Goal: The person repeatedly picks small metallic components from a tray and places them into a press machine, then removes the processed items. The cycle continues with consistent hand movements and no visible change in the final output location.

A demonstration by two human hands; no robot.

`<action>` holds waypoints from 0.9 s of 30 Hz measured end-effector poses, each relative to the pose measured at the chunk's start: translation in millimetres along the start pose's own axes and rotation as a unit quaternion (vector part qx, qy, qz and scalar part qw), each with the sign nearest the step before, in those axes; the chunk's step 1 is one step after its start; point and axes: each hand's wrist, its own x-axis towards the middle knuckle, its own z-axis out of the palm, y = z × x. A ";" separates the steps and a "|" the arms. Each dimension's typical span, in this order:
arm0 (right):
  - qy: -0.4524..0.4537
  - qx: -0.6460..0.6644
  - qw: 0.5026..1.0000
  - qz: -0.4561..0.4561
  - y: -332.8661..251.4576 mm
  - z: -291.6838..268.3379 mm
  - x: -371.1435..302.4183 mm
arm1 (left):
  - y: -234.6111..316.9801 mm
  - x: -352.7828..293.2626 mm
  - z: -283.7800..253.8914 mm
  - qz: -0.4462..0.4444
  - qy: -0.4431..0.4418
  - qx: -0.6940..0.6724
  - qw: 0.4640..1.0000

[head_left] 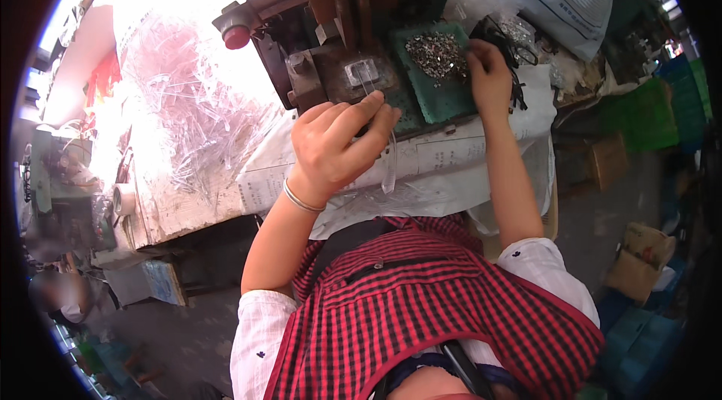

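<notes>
Two bare hands work at a machine press [299, 69] on a paper-covered counter [192, 212]. The left hand [335, 140] pinches a clear plastic strip [389, 167], whose upper end reaches toward the small metal block [361, 72] while its tail hangs below the fingers. The right hand [490, 78] is at the right edge of a green tray [423, 104], beside heaped small metal pieces [435, 56]; whether its bent fingers grasp one cannot be told. Good handling probably means a light, steady pinch, the strip straight at the block, and fingertips well back from the press.
</notes>
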 end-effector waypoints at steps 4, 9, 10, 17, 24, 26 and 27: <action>-0.107 -0.132 0.985 -0.020 5.6 -16.4 -32.4 | 0.6 0.4 -1.1 -0.005 -0.006 -0.022 1.000; -0.098 -0.310 0.939 -0.109 -12.6 3.5 -43.1 | 7.4 3.7 -11.7 -0.043 -0.021 -0.022 0.999; -0.097 -0.326 0.935 -0.106 -12.9 5.1 -42.8 | 12.4 2.3 -8.7 -0.067 -0.024 -0.033 0.997; -0.066 -0.370 0.907 -0.193 1.8 12.2 -47.7 | 47.1 -46.1 -52.8 -0.162 -0.065 -0.068 0.982; -0.043 -0.179 0.982 -0.045 -17.7 -0.5 -48.7 | -15.4 -25.3 -163.0 -0.252 0.113 0.280 0.919; -0.032 -0.144 0.985 -0.094 -25.1 7.3 -43.2 | -52.5 -28.5 -170.0 -0.265 0.003 0.303 0.915; -0.030 -0.130 0.985 -0.108 -30.3 14.4 -41.0 | -70.4 -41.9 -168.2 -0.286 -0.085 0.305 0.904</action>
